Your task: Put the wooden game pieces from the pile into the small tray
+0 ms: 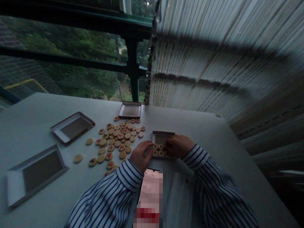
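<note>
A small shallow box [163, 132] lies in front of me, with wooden Chinese chess pieces [155, 153] set in two rows at its near end, their black characters facing up. My left hand [142, 155] rests at the box's left wall, its thumb and forefinger gripping that edge. My right hand [181, 145] reaches over the right side of the box with its fingers bent together; they cover whatever lies beneath them. To the left, many loose round chess pieces [120, 136] are spread in a heap, some showing red or black characters, others blank side up.
Three more shallow boxes stand open on the white table [95, 106]: a far box [130, 117], a left box [64, 141] and a near-left box [15, 190]. A phone [149, 190] and a clear plastic sheet or bag [180, 199] lie close to me. A curtain [201, 57] hangs beyond.
</note>
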`<state>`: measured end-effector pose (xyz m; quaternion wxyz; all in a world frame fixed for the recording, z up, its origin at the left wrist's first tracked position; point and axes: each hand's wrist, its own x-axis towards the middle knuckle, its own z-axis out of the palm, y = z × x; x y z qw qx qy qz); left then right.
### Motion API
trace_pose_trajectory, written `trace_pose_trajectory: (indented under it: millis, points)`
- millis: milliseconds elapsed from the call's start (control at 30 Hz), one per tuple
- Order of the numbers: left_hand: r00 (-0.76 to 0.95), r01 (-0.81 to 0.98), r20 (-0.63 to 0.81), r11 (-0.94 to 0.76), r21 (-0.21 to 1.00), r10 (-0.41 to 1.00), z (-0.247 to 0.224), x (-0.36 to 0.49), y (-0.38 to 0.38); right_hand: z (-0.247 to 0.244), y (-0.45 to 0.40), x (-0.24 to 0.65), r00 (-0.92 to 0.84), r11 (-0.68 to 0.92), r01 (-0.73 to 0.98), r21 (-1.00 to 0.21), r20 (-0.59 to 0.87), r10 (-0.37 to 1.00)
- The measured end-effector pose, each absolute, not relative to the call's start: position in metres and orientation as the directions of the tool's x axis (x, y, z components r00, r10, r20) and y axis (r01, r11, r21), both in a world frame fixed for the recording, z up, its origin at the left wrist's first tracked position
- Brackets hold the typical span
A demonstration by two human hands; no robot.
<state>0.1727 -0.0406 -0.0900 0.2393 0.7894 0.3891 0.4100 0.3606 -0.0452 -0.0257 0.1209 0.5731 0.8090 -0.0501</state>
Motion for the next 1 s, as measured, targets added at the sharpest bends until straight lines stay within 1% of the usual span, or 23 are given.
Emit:
trace_pose_trajectory:
  millis: [533, 733, 1000]
  points:
    - [0.365, 0.415, 0.455, -0.580, 0.701, 0.812, -0.0915, 0.1735, -0.0411, -0.0231, -0.0451, 0.3601, -0.313, 0.337, 0.941, 0.033, -0.292, 0.904]
    - [0.370, 0.413, 0.448, -0.576, 0.705, 0.814, -0.0910, 0.1729, -0.0409, -0.0234, -0.0457, 0.3597, -0.320, 0.347, 0.937, 0.046, -0.290, 0.902]
    - [0.375, 0.408, 0.461, -0.589, 0.697, 0.804, -0.0891, 0.1729, -0.0409, -0.0226, -0.0460, 0.3600, -0.337, 0.359, 0.933, 0.026, -0.289, 0.896]
